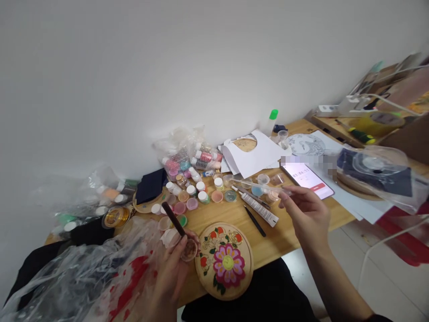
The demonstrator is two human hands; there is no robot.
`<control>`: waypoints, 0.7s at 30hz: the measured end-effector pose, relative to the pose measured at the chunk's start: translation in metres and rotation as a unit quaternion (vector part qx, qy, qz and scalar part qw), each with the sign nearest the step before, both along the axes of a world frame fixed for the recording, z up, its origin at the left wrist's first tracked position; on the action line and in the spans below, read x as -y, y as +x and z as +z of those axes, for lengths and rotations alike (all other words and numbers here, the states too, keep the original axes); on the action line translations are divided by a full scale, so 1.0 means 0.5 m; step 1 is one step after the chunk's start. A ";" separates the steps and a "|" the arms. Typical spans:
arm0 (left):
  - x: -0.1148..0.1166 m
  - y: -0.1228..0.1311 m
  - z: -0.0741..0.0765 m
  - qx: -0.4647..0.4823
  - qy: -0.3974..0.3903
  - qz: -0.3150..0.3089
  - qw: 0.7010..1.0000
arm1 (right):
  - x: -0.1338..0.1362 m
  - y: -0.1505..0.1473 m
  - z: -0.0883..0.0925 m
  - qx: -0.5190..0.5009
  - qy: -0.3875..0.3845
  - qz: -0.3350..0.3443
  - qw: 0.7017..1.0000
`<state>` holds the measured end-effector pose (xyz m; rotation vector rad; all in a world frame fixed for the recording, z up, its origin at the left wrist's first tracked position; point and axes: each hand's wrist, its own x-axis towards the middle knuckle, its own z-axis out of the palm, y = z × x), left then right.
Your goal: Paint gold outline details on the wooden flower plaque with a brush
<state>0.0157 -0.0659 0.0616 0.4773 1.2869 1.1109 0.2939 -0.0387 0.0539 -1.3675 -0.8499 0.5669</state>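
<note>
My left hand [174, 270] is closed around a small clear cup [189, 250] with brownish material inside. The same hand grips a dark brown stick [172, 218], which slants up to the left. Between thumb and fingers, my right hand [310, 212] pinches a clear plastic dropper [258, 184]. Its thin end points left, near a small clear cup [228, 180]; I cannot tell whether it dips in. Close to my left hand lies a round wooden board [204, 288] with a pink flower, orange fruits and green leaves, overhanging the table's front edge.
Small pots of colour [217, 197], a white tube [259, 209] and a black pen [254, 221] lie mid-table. Behind are bagged bottles [204, 156] and white paper [246, 163]. A lit phone [310, 181] rests at right. Crumpled plastic [87, 268] covers the left front.
</note>
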 end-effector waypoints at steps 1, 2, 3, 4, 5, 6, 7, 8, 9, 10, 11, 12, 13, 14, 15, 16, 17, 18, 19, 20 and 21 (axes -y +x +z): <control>0.001 0.000 -0.001 0.001 -0.003 -0.001 1.000 | 0.001 0.000 0.000 0.012 0.007 -0.001 1.000; 0.001 0.000 -0.001 0.001 -0.005 -0.002 1.000 | 0.003 -0.004 0.000 0.021 0.016 0.006 1.000; 0.002 0.000 -0.002 0.003 -0.008 -0.003 1.000 | 0.007 -0.010 0.000 0.029 0.028 0.022 0.999; 0.003 0.001 -0.004 0.005 -0.009 -0.003 1.000 | 0.012 -0.021 0.000 0.037 0.043 0.047 0.997; 0.004 0.002 -0.004 0.006 -0.009 -0.001 1.000 | 0.018 -0.035 0.000 0.054 0.061 0.073 0.994; 0.004 0.005 -0.005 0.005 -0.010 0.003 1.000 | 0.025 -0.051 0.001 0.080 0.083 0.096 0.989; 0.003 0.009 -0.004 0.005 -0.010 0.007 1.000 | 0.032 -0.070 0.002 0.111 0.113 0.121 0.980; 0.001 0.014 -0.003 0.007 -0.011 0.011 1.000 | 0.037 -0.089 0.003 0.150 0.147 0.144 0.967; -0.002 0.020 -0.002 0.011 -0.009 0.012 1.000 | 0.042 -0.109 0.004 0.189 0.174 0.167 0.952; -0.005 0.026 0.000 0.019 -0.002 0.013 1.000 | 0.045 -0.127 0.004 0.222 0.192 0.185 0.938; -0.008 0.031 0.002 0.031 0.002 0.010 0.999 | 0.046 -0.142 0.004 0.245 0.210 0.200 0.925; -0.012 0.036 0.003 0.041 0.008 0.009 0.999 | 0.046 -0.155 0.004 0.266 0.219 0.213 0.914; -0.015 0.040 0.004 0.051 0.013 0.007 0.999 | 0.044 -0.165 0.003 0.282 0.226 0.221 0.906; -0.017 0.042 0.004 0.058 0.017 0.005 0.998 | 0.042 -0.172 0.002 0.297 0.237 0.231 0.896; -0.019 0.043 0.004 0.061 0.020 0.007 0.998 | 0.041 -0.177 0.001 0.312 0.242 0.239 0.887; -0.020 0.043 0.003 0.061 0.022 0.010 0.998 | 0.039 -0.180 -0.001 0.326 0.245 0.247 0.879; -0.021 0.043 0.001 0.057 0.020 0.016 0.998 | 0.039 -0.182 -0.002 0.339 0.248 0.255 0.871; -0.021 0.042 0.000 0.054 0.018 0.026 0.998 | 0.038 -0.183 -0.002 0.348 0.248 0.265 0.864; -0.020 0.040 -0.001 0.052 0.016 0.036 0.998 | 0.039 -0.182 -0.003 0.355 0.251 0.279 0.856; -0.020 0.039 -0.002 0.051 0.012 0.044 0.998 | 0.038 -0.178 -0.003 0.360 0.254 0.294 0.848; -0.020 0.038 -0.002 0.050 0.013 0.050 0.997 | 0.037 -0.171 -0.002 0.365 0.257 0.309 0.840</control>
